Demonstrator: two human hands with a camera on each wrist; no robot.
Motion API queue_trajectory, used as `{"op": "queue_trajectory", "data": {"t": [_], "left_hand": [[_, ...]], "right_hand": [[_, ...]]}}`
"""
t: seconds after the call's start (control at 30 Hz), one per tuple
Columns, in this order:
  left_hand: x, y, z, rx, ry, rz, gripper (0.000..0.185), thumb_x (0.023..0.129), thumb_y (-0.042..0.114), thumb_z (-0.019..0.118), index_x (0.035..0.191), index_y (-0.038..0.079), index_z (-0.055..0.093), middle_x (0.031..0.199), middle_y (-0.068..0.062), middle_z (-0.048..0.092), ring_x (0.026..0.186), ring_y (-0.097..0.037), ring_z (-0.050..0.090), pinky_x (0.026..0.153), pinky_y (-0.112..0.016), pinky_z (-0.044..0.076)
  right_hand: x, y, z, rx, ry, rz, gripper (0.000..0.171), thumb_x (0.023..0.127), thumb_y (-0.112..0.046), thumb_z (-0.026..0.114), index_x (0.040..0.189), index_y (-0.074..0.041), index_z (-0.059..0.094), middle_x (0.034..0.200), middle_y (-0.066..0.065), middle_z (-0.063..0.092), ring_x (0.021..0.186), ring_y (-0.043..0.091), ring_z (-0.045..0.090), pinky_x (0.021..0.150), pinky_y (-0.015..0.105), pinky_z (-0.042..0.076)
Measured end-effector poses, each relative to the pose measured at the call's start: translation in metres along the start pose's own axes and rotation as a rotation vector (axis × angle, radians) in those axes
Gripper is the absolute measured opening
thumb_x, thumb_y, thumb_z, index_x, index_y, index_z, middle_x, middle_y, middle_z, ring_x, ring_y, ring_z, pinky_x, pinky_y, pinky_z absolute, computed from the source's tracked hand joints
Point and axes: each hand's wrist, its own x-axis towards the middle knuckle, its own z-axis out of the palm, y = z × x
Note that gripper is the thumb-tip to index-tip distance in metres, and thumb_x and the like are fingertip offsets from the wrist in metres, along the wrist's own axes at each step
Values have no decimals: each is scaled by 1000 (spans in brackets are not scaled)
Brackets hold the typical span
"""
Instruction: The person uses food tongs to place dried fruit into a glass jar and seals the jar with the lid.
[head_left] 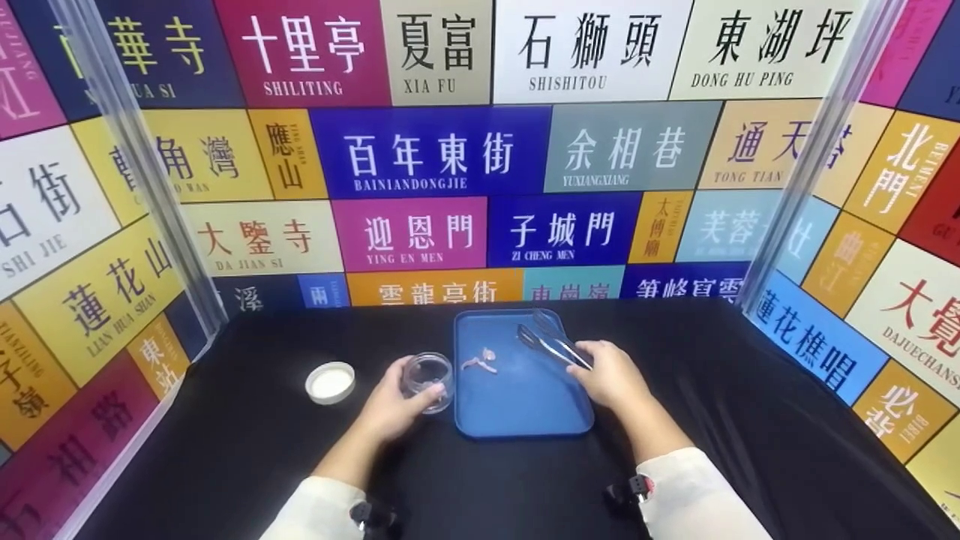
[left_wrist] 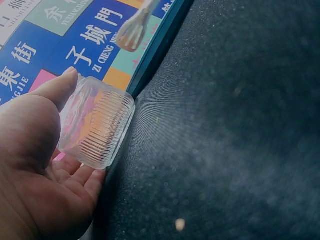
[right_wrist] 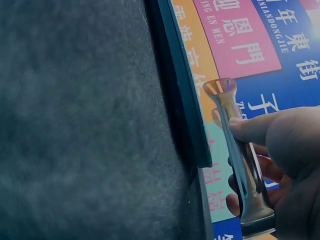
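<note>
White sleeves nearest. Glass jar being gripped by left hand, just left of blue tray. Metal tongs being grasped by right hand over tray. Pale scrap lying on tray; best approached slowly, jar being kept steady.

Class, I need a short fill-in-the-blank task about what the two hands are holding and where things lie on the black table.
1. The left hand grips a clear glass ____.
2. The right hand holds metal ____ over the blue tray.
3. The white lid lies on the black cloth, to the ____ of the left hand.
4. A small pale piece lies inside the ____.

Missing words: jar; tongs; left; tray
</note>
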Motion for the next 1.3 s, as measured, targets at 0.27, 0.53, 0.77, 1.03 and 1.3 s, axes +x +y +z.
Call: {"op": "queue_trajectory", "data": {"t": [0.27, 0.53, 0.77, 1.03, 1.3], "left_hand": [[1, -1, 2, 7, 10, 12, 85, 90, 41, 86, 155, 3, 46, 148, -24, 62, 134, -39, 63, 120, -59, 46], [1, -1, 1, 5, 6, 11, 86, 90, 42, 86, 156, 4, 46, 149, -24, 62, 136, -40, 62, 121, -60, 45], [1, 0, 1, 1, 4, 1, 86, 90, 43, 86, 156, 4, 46, 150, -23, 61, 138, -40, 60, 122, -61, 44], [0, 0, 1, -6, 4, 4, 85, 90, 40, 86, 156, 4, 46, 150, -23, 61, 137, -40, 61, 122, -59, 45], [1, -2, 1, -8, 4, 19, 82, 91, 38, 85, 155, 3, 47, 149, -24, 62, 135, -40, 63, 121, -59, 46]], "right_hand": [[1, 6, 3, -18, -24, 13, 53, 104, -24, 69, 150, 0, 59, 153, 29, 58, 144, 47, 55, 124, 62, 40], [1, 7, 5, -14, -60, 38, 48, 106, -21, 66, 149, -1, 60, 153, 28, 58, 145, 47, 54, 124, 63, 40], [0, 3, 6, 4, -46, 54, 38, 107, -18, 64, 144, -6, 67, 148, 21, 65, 137, 42, 62, 120, 62, 45], [-1, 1, 5, 27, -47, 80, 35, 107, -17, 63, 140, -9, 70, 139, 18, 71, 122, 36, 69, 113, 60, 53], [-1, -5, 3, 22, -32, 65, 35, 107, -17, 63, 141, -9, 69, 144, 19, 68, 132, 39, 65, 118, 61, 48]]}}
